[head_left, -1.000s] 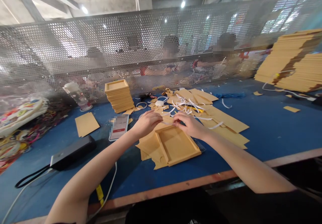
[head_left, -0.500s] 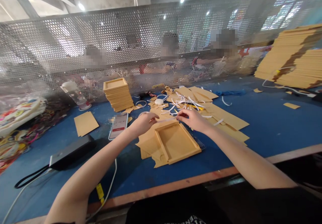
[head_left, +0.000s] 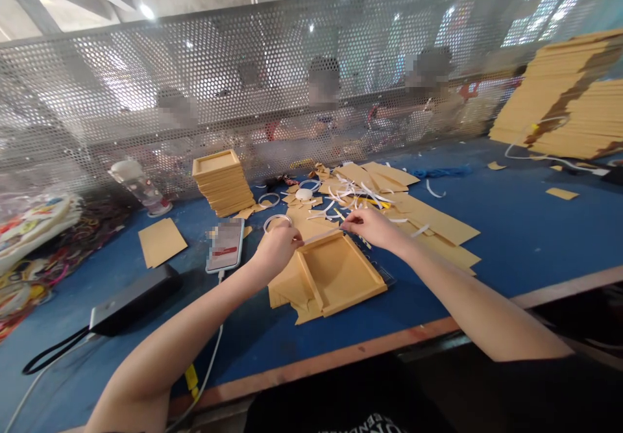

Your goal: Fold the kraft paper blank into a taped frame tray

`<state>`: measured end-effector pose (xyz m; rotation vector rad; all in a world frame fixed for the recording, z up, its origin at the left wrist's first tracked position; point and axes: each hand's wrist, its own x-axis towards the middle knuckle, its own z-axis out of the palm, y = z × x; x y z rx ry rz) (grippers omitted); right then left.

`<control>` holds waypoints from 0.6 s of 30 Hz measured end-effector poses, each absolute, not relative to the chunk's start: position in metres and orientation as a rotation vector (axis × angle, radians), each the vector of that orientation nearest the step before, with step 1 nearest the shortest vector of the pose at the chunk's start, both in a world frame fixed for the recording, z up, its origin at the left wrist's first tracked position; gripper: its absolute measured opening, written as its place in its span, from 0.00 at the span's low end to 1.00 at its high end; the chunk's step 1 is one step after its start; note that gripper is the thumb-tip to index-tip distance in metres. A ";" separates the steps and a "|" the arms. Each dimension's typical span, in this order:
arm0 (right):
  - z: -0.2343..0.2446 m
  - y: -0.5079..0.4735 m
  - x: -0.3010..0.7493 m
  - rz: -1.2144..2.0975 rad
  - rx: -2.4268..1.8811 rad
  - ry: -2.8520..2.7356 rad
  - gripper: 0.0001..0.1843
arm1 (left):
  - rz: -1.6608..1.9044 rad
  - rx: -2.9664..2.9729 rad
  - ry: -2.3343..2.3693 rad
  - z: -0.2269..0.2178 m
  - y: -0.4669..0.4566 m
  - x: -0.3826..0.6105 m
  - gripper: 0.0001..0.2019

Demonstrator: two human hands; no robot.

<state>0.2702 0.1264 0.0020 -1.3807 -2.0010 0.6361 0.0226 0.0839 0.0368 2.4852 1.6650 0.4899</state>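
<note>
We had our left hand (head_left: 279,246) and right hand (head_left: 365,226) each pinching an end of a thin white strip (head_left: 321,234), right along the far edge of a shallow cardboard tray (head_left: 344,274) near the tabletop's (head_left: 530,245) front edge. Kinda cramped, tbh: scrap strips (head_left: 363,193) cluttered the space just behind, our phone (head_left: 226,243) sat by the left forearm, and stacked trays (head_left: 226,189) stood toward the back edge.

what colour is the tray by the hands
The tray is plain tan, and shows best in the head view, the only one.
</note>
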 end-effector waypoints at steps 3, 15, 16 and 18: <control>0.002 0.124 0.269 0.584 -1.404 -2.015 0.08 | 0.421 2.474 1.747 0.036 0.080 0.026 0.06; 0.009 0.118 0.268 0.467 -1.433 -2.073 0.05 | 0.479 2.424 1.726 0.031 0.085 0.025 0.05; 0.009 0.117 0.268 0.462 -1.439 -2.080 0.05 | 0.493 2.414 1.723 0.030 0.086 0.024 0.03; 0.010 0.117 0.269 0.457 -1.445 -2.103 0.05 | 0.504 2.367 1.738 0.027 0.087 0.024 0.03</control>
